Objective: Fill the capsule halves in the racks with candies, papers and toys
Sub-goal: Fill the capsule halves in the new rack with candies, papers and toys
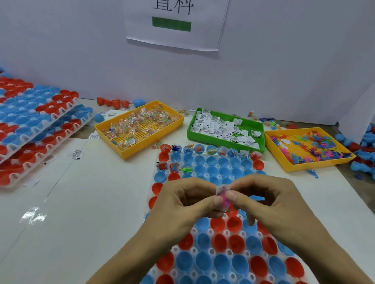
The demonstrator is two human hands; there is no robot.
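A clear rack (219,252) of red and blue capsule halves lies in front of me. Its far row and a few cups at the left of the third row hold toys, papers and candies. Above the rack's middle, my left hand (186,202) and my right hand (265,199) meet and together pinch a small bundle (224,197): a pink toy with a bit of paper or wrapper. A yellow tray of wrapped candies (138,125) stands at the back left, a green tray of folded papers (225,129) in the middle, and a yellow tray of small plastic toys (309,148) at the right.
Stacked racks of capsule halves (30,123) lie at the far left. Loose blue and red halves (367,152) pile up at the right edge, a few more by the back wall (111,102). Stray papers (77,154) lie on the white table.
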